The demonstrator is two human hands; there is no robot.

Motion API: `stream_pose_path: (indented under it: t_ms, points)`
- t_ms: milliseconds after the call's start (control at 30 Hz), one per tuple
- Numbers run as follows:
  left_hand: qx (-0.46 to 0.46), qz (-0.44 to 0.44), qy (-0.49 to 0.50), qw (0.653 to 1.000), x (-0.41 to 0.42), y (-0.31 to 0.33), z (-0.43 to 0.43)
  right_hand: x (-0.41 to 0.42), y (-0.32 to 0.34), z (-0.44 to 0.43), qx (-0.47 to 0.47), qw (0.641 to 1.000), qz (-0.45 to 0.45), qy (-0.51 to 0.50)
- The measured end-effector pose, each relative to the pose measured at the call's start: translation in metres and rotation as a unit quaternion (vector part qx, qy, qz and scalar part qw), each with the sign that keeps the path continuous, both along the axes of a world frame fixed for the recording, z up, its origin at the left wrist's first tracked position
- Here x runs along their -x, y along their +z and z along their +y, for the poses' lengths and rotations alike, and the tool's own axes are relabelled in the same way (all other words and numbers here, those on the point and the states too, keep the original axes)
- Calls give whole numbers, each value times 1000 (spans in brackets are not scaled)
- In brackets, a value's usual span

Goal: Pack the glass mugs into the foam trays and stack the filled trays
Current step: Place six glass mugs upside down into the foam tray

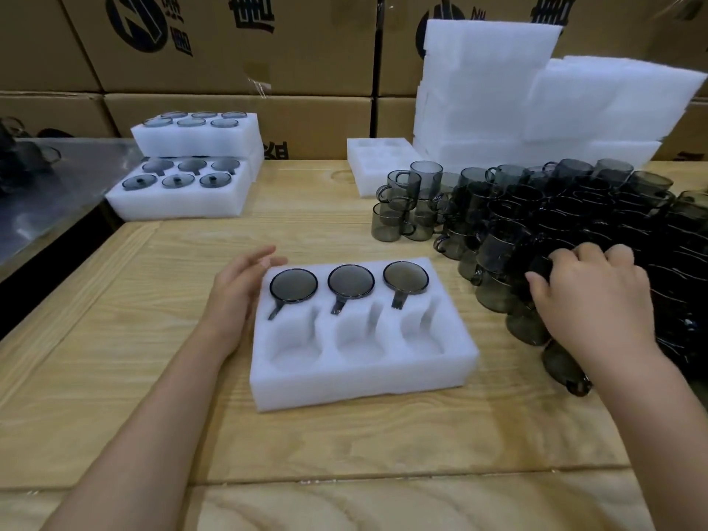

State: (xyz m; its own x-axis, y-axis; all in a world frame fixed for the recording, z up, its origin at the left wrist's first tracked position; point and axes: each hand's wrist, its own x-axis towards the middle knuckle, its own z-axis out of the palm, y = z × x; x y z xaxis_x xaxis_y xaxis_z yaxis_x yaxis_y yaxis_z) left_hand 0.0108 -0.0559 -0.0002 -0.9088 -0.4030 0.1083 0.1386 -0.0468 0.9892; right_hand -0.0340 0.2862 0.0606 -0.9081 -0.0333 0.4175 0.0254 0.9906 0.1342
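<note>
1. Foam tray (364,385) at centre of the wooden table (344,461), long side toward the person
2. Back row filled: three smoky glass mugs seated, left mug (294,286), middle mug (350,280), right mug (405,277), handles in the slots pointing toward the person
3. Front row: three cavities showing bare foam
4. Left hand (237,297) just beside the tray's left edge, fingers straight and relaxed, grasping nothing; contact with the foam cannot be told
5. Right hand (590,297) on the near-left edge of the mug pile (574,208), fingers and thumb curled round a grasped mug (540,264); the glass is dark there, so the grip detail is unclear
6. Mug pile sits right of the tray, stacked several layers high, running to the right frame edge
7. Far left: filled tray (172,210) with six mugs, and a raised filled tray (199,141) touching it behind, sitting higher
8. Unfilled tray (367,166) at the back, just left of the pile
9. Foam stack (498,109) behind the pile, cardboard boxes (230,51) along the back
10. Metal surface (57,193) adjoins the table on the left
</note>
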Motion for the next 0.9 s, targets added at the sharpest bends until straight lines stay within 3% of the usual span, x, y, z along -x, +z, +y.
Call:
stream_pose_path:
  t_ms: [233, 367, 533, 700, 833, 900]
  points:
    - [33, 4, -77, 996, -1, -8, 1, -1, 10, -2, 143, 988, -36, 48]
    - [32, 1, -85, 996, -1, -8, 2, -22, 19, -1, 195, 976, 12, 96]
    - [21, -5, -89, 996, -1, -9, 0, -39, 24, -28, 377, 897, -31, 230]
    - [31, 19, -43, 998, -4, -3, 1, -19, 7, -67, 445, 825, -47, 344]
    - [175, 72, 51, 981, -11, 21, 9, -10, -9, -83, 485, 775, -47, 402]
    - [264, 107, 20, 958, -17, 37, 22, -10, -16, -84, 483, 755, -60, 438]
